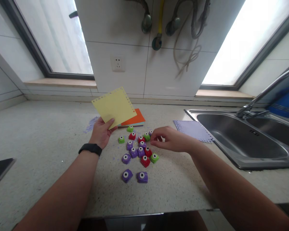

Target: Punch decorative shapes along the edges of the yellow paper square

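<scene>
A yellow sheet of paper [114,107] is pinched in my left hand [102,133], tilted above the counter. Small punched holes run along its upper left and right edges. My right hand [170,138] is over the right side of a group of small craft punches, thumb and fingers drawn together; what is between the fingertips, if anything, is hidden. Close to those fingertips are a green punch [146,137] and a purple punch [150,132], partly covered. Several more purple, red and green punches spread toward me, with two purple punches [142,177] nearest.
Behind the yellow sheet lies a stack of coloured paper with an orange sheet [137,117] on top. Purple paper scraps [90,124] lie left of it. Punched lilac sheets [194,130] rest beside the steel sink [221,163]. A dark flat object [1,170] is at the left.
</scene>
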`<state>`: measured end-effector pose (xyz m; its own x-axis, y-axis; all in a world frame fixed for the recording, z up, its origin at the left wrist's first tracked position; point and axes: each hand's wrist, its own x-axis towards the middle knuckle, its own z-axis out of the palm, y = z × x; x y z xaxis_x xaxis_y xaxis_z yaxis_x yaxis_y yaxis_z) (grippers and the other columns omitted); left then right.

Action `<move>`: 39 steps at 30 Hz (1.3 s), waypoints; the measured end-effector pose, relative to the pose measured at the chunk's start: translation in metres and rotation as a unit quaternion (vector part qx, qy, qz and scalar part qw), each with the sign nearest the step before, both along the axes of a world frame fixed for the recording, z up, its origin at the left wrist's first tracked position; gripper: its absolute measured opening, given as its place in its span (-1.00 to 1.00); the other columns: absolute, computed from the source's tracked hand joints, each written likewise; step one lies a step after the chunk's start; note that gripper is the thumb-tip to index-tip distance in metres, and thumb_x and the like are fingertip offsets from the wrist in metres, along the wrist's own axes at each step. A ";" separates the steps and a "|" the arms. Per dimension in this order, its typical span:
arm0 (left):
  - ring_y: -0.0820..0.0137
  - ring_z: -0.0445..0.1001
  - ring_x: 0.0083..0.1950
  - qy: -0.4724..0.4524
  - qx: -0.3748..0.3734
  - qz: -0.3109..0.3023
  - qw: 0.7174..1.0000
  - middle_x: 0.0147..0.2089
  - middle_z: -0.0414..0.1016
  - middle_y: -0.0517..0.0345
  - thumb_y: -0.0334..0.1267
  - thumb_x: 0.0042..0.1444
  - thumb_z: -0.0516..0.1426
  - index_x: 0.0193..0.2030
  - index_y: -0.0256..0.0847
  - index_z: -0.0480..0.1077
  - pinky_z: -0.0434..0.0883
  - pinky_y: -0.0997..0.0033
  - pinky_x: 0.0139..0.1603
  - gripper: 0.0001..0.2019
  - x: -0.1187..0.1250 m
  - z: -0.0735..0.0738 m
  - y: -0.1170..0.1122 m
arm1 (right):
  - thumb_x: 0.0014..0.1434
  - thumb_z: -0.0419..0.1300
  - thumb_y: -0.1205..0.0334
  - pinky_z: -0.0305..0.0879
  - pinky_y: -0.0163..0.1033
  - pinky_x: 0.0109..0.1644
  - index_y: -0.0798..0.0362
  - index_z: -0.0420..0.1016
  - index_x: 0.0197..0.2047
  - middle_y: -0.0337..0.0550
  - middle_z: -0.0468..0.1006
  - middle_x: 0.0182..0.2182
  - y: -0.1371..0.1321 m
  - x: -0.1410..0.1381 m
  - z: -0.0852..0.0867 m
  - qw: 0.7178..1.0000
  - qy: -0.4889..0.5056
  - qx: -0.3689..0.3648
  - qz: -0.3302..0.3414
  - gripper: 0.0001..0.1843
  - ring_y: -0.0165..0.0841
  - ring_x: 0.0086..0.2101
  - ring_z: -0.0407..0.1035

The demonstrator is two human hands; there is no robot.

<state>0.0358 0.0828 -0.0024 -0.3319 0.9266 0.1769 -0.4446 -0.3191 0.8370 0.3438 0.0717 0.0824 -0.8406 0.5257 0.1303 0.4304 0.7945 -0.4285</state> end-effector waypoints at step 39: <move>0.28 0.67 -0.16 0.080 -0.034 -0.044 0.995 0.07 0.64 -0.04 -0.34 -0.08 0.44 0.03 -0.20 0.50 0.64 0.44 -0.39 -0.52 0.017 0.002 -0.004 | 0.05 0.41 -0.10 0.07 0.05 -0.01 -0.06 0.62 -0.28 -0.09 0.62 -0.27 -0.031 -0.063 -0.053 0.989 0.012 0.091 -0.117 -0.69 -0.03 -0.11 0.31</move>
